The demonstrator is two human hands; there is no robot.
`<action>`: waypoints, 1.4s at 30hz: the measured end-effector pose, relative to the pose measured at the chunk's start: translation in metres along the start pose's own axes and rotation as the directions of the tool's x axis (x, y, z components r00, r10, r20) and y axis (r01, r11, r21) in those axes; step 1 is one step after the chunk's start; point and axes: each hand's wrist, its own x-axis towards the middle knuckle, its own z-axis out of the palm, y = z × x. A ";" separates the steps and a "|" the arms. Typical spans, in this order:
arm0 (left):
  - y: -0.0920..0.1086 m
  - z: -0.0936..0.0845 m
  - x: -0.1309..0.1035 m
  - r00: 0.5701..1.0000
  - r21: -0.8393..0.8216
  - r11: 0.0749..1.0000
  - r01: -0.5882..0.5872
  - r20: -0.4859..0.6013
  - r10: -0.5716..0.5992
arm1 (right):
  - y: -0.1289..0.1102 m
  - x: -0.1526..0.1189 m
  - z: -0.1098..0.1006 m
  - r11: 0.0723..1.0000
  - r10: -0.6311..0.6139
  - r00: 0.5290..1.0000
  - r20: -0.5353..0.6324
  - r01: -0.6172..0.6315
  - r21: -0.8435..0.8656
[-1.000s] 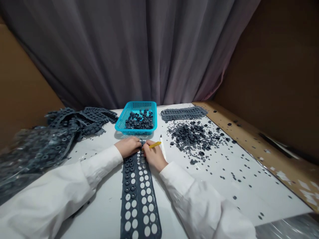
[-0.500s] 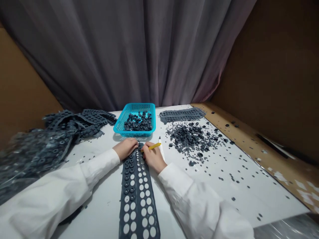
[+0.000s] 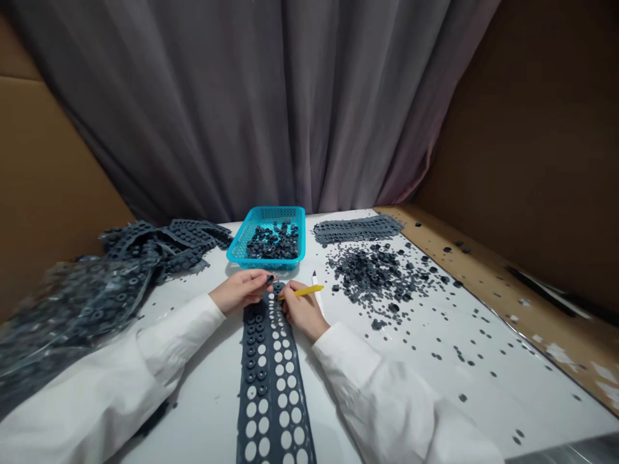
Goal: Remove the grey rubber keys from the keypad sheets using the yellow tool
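Note:
A dark rubber strip lies lengthwise on the white table, with rows of round holes and several dark rings still in its left rows. My left hand is raised just above the strip's far end, a small dark ring pinched at its fingertips. Held between the fingers of my right hand is a yellow pen-like tool, its tip low over the strip's right side. Just beyond both hands stands a turquoise basket with many dark rings inside.
At the left lie a heap of dark strips and a clear bag of dark parts. To the right are a flat strip stack, a pile of dark bits and scattered discs. A grey curtain hangs behind.
My left hand has lifted off the strip with a small dark ring in its fingertips. The yellow tool has tilted flatter in my right hand. The whole view has shifted slightly.

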 end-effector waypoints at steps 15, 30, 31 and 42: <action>0.020 0.016 0.011 0.994 -0.483 0.872 0.078 -0.026 -0.103 | -0.008 -0.002 -0.006 0.965 0.023 0.996 -0.083 0.000 0.263; 0.029 -0.043 0.088 0.792 0.481 0.821 -0.308 -0.349 0.501 | -0.007 -0.004 -0.008 0.995 -0.083 0.983 -0.163 0.092 0.048; 0.029 -0.045 0.091 0.796 0.514 0.800 -0.309 -0.320 0.514 | -0.007 -0.005 -0.008 0.994 -0.102 0.981 -0.164 0.106 0.014; 0.012 -0.015 0.032 0.840 0.848 0.230 -0.478 0.364 0.403 | -0.006 0.000 -0.007 0.993 -0.109 0.983 -0.150 0.102 -0.056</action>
